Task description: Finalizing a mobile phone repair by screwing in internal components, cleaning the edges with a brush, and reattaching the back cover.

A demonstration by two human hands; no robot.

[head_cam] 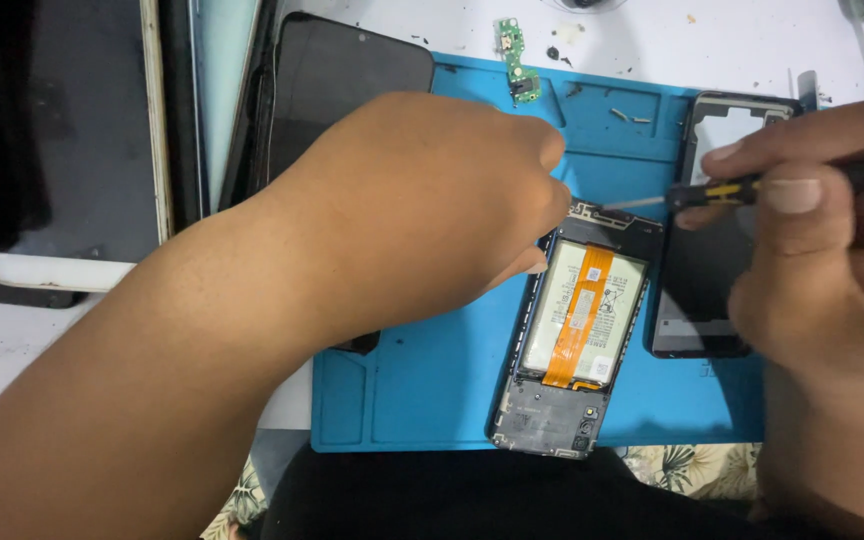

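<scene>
My left hand (442, 190) is curled at the top edge of the opened phone (577, 335) on the blue mat (422, 390); whether it holds anything, I cannot tell. My right hand (812, 250) pinches a screwdriver (712, 190), tip at the phone's top. Back cover (712, 230) just beside; small green board (515, 60) on desk (652, 40).

The left hand (432, 190) reaches in from the left, fingers curled downward. The right hand (812, 250) comes from the right, fingers pinched closed.
</scene>
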